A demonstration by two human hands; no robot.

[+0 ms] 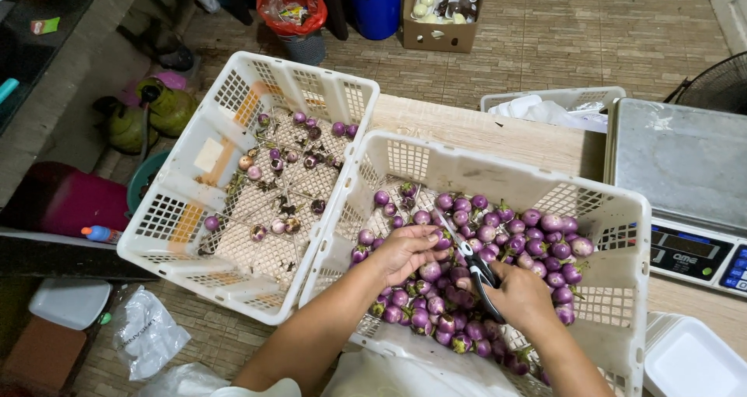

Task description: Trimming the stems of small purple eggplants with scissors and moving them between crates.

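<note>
Right grip [520,294] clenches black-handled scissors [467,253]; left grip [405,251] pinches a purple eggplant [442,243] at the blades, over the white crate [498,171].

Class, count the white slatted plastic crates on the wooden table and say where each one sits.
2. One crate sits at the left, tilted, nearly empty. The other crate sits beside it under both hands, full of small purple eggplants. No others show.

eggplants [498,237]: small, round, purple, heaped in the white crate [622,202]
scissors [469,254]: black-handled, blades open, over the heap
</note>
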